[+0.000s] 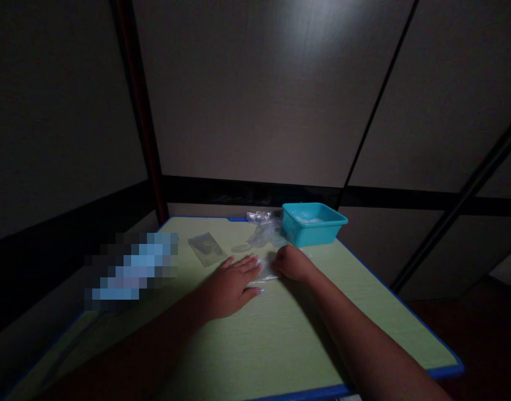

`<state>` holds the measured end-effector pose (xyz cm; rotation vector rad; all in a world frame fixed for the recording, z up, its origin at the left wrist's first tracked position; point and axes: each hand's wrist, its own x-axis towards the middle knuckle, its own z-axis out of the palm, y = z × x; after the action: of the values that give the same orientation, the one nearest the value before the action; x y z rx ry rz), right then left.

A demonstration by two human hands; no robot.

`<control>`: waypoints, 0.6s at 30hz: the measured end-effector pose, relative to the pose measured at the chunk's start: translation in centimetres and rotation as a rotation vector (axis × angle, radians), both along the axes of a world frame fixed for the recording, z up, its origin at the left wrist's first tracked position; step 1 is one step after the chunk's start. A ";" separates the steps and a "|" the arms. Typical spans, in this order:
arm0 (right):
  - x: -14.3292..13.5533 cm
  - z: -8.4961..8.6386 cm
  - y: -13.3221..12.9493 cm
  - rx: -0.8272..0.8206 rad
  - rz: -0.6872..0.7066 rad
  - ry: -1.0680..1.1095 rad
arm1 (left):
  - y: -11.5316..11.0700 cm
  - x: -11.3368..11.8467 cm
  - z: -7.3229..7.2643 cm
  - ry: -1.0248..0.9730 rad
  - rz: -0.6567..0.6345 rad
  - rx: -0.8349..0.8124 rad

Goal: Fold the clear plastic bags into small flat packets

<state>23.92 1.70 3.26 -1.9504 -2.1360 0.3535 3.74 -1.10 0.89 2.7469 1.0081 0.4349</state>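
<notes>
A small clear plastic bag [267, 271] lies flat on the green table between my hands. My left hand [232, 283] is open and flat, its fingers stretched out and the tips resting at the bag's left end. At the opposite end, my right hand [291, 263] is closed in a pinch on the bag's edge; its fingertips are partly hidden. Another flat clear bag [207, 249] lies beyond my left hand. Loose crumpled clear plastic [266, 234] spreads on the table just behind the bag in my hands.
A turquoise plastic basin [316, 231] with something whitish inside stands at the far right of the table [255, 345], which has a blue rim. Shiny crumpled wrapping [258, 216] sits by the back edge. A blurred-out bluish object [134, 273] is at the left. Panelled walls rise behind.
</notes>
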 end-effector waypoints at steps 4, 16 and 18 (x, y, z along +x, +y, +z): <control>0.1 -0.1 0.1 -0.010 0.000 -0.001 | 0.7 -0.4 0.3 -0.052 -0.082 0.020; 0.5 -0.3 0.4 0.018 0.007 -0.011 | 1.6 -1.0 -0.3 -0.008 -0.086 0.001; 0.7 -0.2 0.4 0.021 -0.014 -0.012 | 1.6 -1.0 -0.3 -0.016 -0.095 -0.004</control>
<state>24.65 2.15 3.05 -1.9604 -2.1230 0.3171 2.74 0.51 0.62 2.7689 0.8691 0.4388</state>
